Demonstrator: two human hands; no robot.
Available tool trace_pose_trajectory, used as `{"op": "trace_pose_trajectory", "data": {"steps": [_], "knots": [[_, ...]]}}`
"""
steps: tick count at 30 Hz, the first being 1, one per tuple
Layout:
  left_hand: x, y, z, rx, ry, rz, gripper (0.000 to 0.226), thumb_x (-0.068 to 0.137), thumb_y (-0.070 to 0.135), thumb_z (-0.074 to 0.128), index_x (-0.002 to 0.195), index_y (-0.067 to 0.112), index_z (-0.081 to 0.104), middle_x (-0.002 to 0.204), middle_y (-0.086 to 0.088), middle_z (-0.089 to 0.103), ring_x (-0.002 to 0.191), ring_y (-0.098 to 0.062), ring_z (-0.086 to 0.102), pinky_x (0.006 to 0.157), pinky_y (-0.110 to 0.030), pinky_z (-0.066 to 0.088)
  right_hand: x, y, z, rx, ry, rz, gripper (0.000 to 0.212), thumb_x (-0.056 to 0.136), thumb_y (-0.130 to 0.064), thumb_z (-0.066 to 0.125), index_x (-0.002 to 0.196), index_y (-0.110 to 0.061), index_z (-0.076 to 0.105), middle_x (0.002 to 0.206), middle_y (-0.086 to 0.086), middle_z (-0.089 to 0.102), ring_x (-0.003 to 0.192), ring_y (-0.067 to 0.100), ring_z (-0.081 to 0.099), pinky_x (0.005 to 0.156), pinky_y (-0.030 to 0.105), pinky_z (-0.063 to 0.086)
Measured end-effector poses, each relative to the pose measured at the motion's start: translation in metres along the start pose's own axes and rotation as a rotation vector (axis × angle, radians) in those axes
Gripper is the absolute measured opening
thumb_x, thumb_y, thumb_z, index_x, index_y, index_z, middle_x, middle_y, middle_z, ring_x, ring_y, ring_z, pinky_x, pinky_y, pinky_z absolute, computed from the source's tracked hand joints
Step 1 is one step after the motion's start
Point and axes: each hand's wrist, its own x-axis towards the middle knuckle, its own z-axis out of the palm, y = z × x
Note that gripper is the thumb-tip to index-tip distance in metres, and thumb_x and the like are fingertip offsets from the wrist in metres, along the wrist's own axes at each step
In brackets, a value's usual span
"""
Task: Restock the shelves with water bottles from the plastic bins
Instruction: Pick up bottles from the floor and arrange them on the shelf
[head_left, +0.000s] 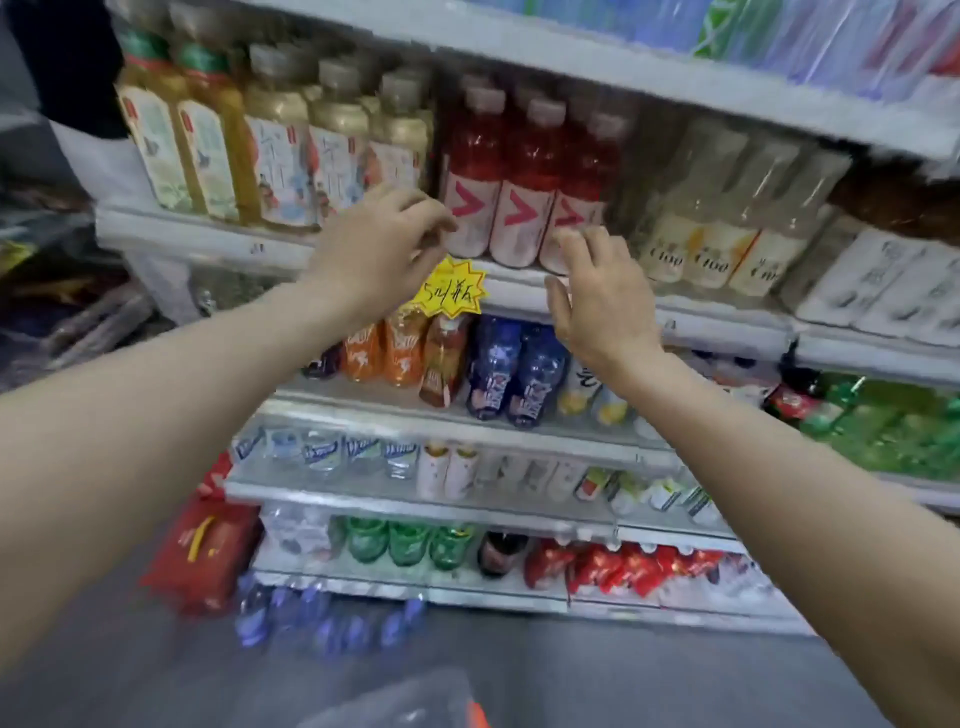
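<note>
Three red drink bottles (519, 176) with pink arrow labels stand in a row on the upper shelf (208, 236). My left hand (384, 244) is raised in front of the leftmost red bottle, fingers curled loosely, nothing in it. My right hand (602, 296) is held up just below and in front of the rightmost red bottle, fingers spread and empty. Clear water bottles (332, 454) stand on a lower shelf. A grey plastic bin (405, 701) with an orange part shows blurred at the bottom edge.
Yellow tea bottles (208, 140) stand left of the red ones, pale bottles (722, 228) to the right. A yellow star price tag (454, 288) hangs on the shelf edge. Lower shelves hold orange, blue, green and red drinks. A red pack (208, 551) leans at the left. Blue bottles stand on the floor.
</note>
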Motion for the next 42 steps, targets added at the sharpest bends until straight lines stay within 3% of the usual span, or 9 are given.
{"op": "trace_pose_trajectory", "data": {"steps": [7, 14, 18, 23, 27, 33, 37, 42], "knots": [[-0.089, -0.022, 0.046, 0.026, -0.273, 0.02, 0.028, 0.088, 0.029, 0.058, 0.113, 0.018, 0.061, 0.113, -0.009, 0.061, 0.103, -0.036, 0.055, 0.082, -0.048, 0.049, -0.083, -0.049, 0.058, 0.07, -0.269, -0.025, 0.04, 0.087, -0.022, 0.055, 0.123, -0.006, 0.055, 0.109, 0.019, 0.057, 0.091, 0.041, 0.054, 0.071, 0.049, 0.049], [-0.131, -0.003, 0.088, 0.04, -0.391, 0.039, 0.04, 0.09, 0.039, 0.042, 0.114, 0.013, 0.062, 0.109, -0.009, 0.062, 0.098, -0.034, 0.056, 0.08, -0.043, 0.048, -0.133, -0.048, 0.092, 0.162, -0.352, -0.054, 0.042, 0.089, -0.026, 0.049, 0.126, -0.007, 0.054, 0.113, 0.015, 0.057, 0.093, 0.036, 0.054, 0.076, 0.045, 0.046], [-0.147, 0.0, 0.114, 0.016, -0.409, 0.033, 0.027, 0.088, 0.027, 0.062, 0.112, 0.014, 0.063, 0.111, -0.008, 0.063, 0.1, -0.033, 0.055, 0.078, -0.04, 0.046, -0.156, -0.049, 0.112, 0.208, -0.396, -0.035, 0.042, 0.091, -0.026, 0.048, 0.128, -0.008, 0.052, 0.115, 0.015, 0.056, 0.096, 0.036, 0.054, 0.077, 0.047, 0.046], [-0.17, -0.01, 0.15, -0.052, -0.471, 0.075, 0.029, 0.085, 0.021, 0.069, 0.112, 0.012, 0.065, 0.106, -0.011, 0.064, 0.098, -0.036, 0.057, 0.078, -0.043, 0.052, -0.187, -0.062, 0.139, 0.22, -0.5, 0.088, 0.041, 0.09, -0.029, 0.043, 0.123, -0.009, 0.056, 0.112, 0.014, 0.057, 0.094, 0.034, 0.054, 0.073, 0.044, 0.047], [-0.183, -0.028, 0.187, -0.118, -0.537, 0.108, 0.031, 0.086, 0.021, 0.067, 0.115, 0.012, 0.064, 0.111, -0.009, 0.064, 0.101, -0.034, 0.056, 0.078, -0.041, 0.05, -0.217, -0.079, 0.169, 0.244, -0.536, 0.209, 0.039, 0.088, -0.026, 0.053, 0.122, -0.007, 0.057, 0.11, 0.016, 0.059, 0.092, 0.037, 0.056, 0.073, 0.044, 0.049], [-0.217, -0.07, 0.272, -0.245, -0.674, 0.294, 0.035, 0.09, 0.03, 0.052, 0.118, 0.013, 0.062, 0.115, -0.011, 0.06, 0.104, -0.035, 0.054, 0.088, -0.043, 0.047, -0.276, -0.115, 0.229, 0.246, -0.592, 0.555, 0.045, 0.083, -0.029, 0.047, 0.118, -0.005, 0.06, 0.104, 0.018, 0.06, 0.087, 0.039, 0.058, 0.069, 0.046, 0.052], [-0.271, -0.098, 0.329, -0.332, -0.761, 0.321, 0.034, 0.086, 0.029, 0.05, 0.114, 0.014, 0.063, 0.11, -0.008, 0.061, 0.1, -0.033, 0.056, 0.088, -0.039, 0.043, -0.334, -0.167, 0.276, 0.261, -0.667, 0.791, 0.045, 0.08, -0.029, 0.053, 0.12, -0.009, 0.06, 0.108, 0.014, 0.061, 0.084, 0.038, 0.06, 0.066, 0.043, 0.053], [-0.373, -0.119, 0.402, -0.383, -0.833, 0.341, 0.031, 0.08, 0.019, 0.058, 0.109, 0.012, 0.066, 0.106, -0.008, 0.062, 0.095, -0.031, 0.055, 0.084, -0.035, 0.039, -0.423, -0.223, 0.352, 0.331, -0.781, 0.89, 0.041, 0.079, -0.023, 0.058, 0.116, -0.005, 0.063, 0.105, 0.016, 0.063, 0.083, 0.04, 0.06, 0.069, 0.045, 0.054]]}}
